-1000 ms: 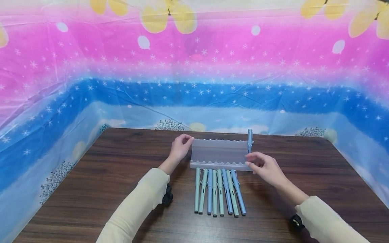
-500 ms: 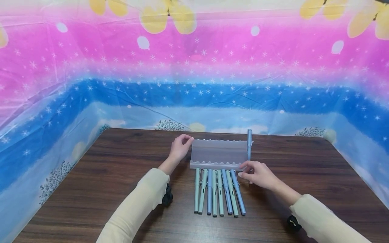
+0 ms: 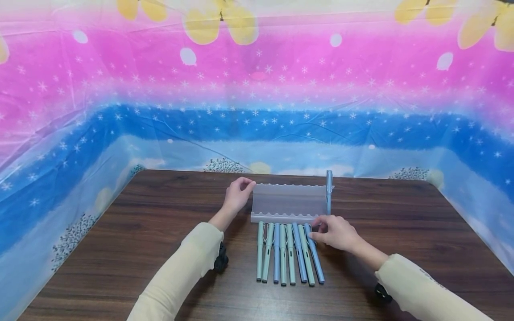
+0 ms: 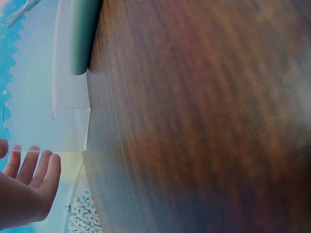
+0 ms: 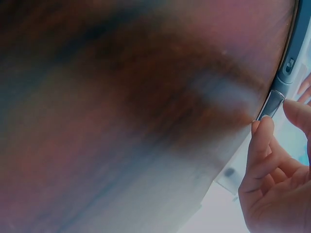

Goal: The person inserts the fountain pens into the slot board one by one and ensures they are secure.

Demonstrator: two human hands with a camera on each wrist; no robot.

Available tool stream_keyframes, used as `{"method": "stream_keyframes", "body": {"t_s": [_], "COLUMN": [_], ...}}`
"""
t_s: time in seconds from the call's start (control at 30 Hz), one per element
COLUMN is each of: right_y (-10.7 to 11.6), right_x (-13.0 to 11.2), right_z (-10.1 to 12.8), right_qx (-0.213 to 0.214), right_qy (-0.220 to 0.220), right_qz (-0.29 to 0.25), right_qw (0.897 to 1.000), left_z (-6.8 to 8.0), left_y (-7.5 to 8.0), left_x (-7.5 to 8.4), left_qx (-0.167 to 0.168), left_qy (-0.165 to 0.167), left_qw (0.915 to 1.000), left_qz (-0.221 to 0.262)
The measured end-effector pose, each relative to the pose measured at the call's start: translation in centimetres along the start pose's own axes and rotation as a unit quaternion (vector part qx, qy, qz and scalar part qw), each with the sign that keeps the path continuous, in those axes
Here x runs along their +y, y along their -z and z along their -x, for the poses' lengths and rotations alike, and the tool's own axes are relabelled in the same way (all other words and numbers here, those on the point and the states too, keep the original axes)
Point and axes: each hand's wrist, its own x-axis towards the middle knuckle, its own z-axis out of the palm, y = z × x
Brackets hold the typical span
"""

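Right hand [image 3: 336, 233] is approaching the table's [image 3: 421, 218] near edge, pinching a blue pen [image 3: 316, 258] by its cap [image 3: 308, 229] (likely light, stiff, best held there), left hand [image 3: 238, 194] gripping the rack [image 3: 289, 199].

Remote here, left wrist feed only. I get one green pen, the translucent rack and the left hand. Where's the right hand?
Observer: Head view shows the right hand at a blue pen, the rightmost of the row lying in front of the rack.
Operator: Row? My feed shows one. How many?
Observer: Eight pens lie side by side on the table, five green and three blue.
Operator: Which part of that blue one is the hand at?
Observer: Right wrist view has its fingers at the cap.
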Motion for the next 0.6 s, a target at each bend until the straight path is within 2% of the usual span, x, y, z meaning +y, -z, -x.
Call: {"method": "stream_keyframes", "body": {"t_s": [0.03, 0.4, 0.6], "right_y": [-0.02, -0.20, -0.08], "right_x": [-0.01, -0.18, -0.32], "right_z": [-0.01, -0.12, -0.04], "right_qx": [0.001, 0.013, 0.003], "right_qy": [0.001, -0.022, -0.029], "right_qz": [0.004, 0.035, 0.036], "right_qw": [1.000, 0.999, 0.999], "left_z": [-0.02, -0.13, -0.21], "left_y": [-0.01, -0.30, -0.34], "left_x": [0.08, 0.19, 0.16], "left_qx": [-0.003, 0.009, 0.012], "left_qy": [0.011, 0.007, 0.010], "left_qw": [0.9999, 0.9998, 0.9997], "left_qz": [-0.004, -0.016, -0.020]}}
